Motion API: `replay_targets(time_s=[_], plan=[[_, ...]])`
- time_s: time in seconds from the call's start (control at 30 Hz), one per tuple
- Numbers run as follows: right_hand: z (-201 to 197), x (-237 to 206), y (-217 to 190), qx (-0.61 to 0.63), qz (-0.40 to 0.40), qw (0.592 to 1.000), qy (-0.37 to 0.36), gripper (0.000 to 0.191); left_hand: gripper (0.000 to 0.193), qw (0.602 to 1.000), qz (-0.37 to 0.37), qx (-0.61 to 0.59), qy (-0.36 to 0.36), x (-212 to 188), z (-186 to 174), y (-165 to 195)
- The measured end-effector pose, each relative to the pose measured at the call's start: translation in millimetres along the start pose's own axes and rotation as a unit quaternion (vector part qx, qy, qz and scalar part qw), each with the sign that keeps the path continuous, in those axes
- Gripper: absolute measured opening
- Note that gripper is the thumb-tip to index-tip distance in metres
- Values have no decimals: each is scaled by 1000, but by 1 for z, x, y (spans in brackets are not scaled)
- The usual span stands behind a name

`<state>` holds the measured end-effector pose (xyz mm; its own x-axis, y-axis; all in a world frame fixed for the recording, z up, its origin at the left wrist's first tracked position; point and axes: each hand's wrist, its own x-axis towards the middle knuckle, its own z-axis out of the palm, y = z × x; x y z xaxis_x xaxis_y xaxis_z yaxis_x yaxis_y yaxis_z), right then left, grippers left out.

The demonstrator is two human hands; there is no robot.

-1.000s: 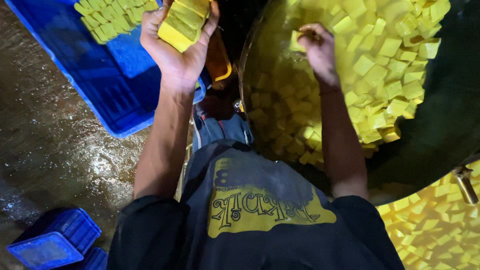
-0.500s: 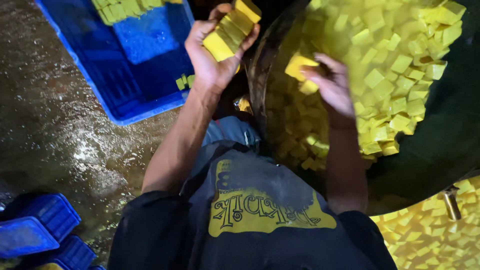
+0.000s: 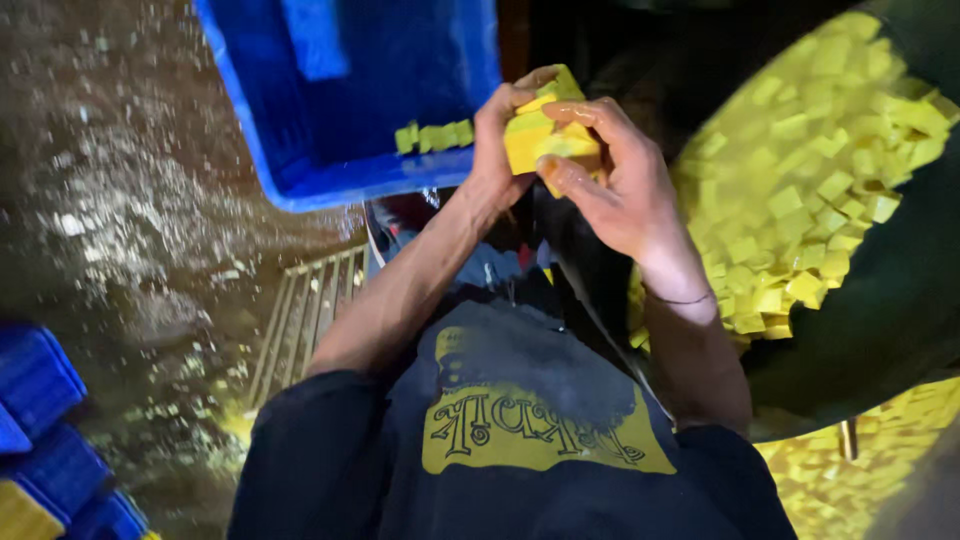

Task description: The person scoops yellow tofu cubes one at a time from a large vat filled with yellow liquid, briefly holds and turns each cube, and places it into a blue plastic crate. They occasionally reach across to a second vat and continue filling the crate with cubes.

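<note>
My left hand point(image 3: 492, 150) and my right hand point(image 3: 612, 185) meet in front of my chest, both closed around a small stack of yellow blocks point(image 3: 540, 135). The left hand grips the stack from the left, and the right hand's fingers press on it from the right. Just behind the hands is a blue plastic crate point(image 3: 340, 185) with a short row of yellow blocks point(image 3: 432, 135) lying inside it. To the right stands a large dark tub point(image 3: 900, 310) heaped with several loose yellow cubes point(image 3: 800, 180).
A second container of yellow cubes point(image 3: 870, 460) shows at the bottom right. Stacked blue crates point(image 3: 45, 440) sit at the bottom left. The floor point(image 3: 120, 220) is wet and dark, with a metal drain grate point(image 3: 300, 310) by my left arm.
My right hand came out of the tub with a yellow block and joined the left hand. The left hand brought its stack back from over the crate toward my chest.
</note>
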<state>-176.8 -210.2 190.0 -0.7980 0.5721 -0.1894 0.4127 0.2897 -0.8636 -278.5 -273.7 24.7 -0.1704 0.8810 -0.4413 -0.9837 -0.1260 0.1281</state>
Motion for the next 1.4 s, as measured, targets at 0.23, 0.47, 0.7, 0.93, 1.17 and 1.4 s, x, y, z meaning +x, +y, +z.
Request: replay_targets(time_s=[0.23, 0.47, 0.7, 0.93, 1.17, 1.4], plan=[[108, 78, 2, 78, -14, 989, -125, 104, 61, 993, -43, -102, 34, -26, -67, 74], [253, 178, 65, 198, 207, 900, -327, 57, 94, 947, 61, -113, 294, -25, -196, 170], [422, 243, 113, -180, 352, 877, -274, 68, 94, 874, 228, 52, 426, -85, -262, 196], [449, 225, 128, -101, 367, 849, -368, 65, 85, 905, 73, 11, 419, -128, -253, 194], [277, 158, 79, 159, 256, 946, -123, 58, 53, 883, 15, 307, 355, -110, -222, 201], [87, -48, -40, 309, 101, 943, 65, 55, 31, 922, -15, 387, -32, -85, -27, 108]])
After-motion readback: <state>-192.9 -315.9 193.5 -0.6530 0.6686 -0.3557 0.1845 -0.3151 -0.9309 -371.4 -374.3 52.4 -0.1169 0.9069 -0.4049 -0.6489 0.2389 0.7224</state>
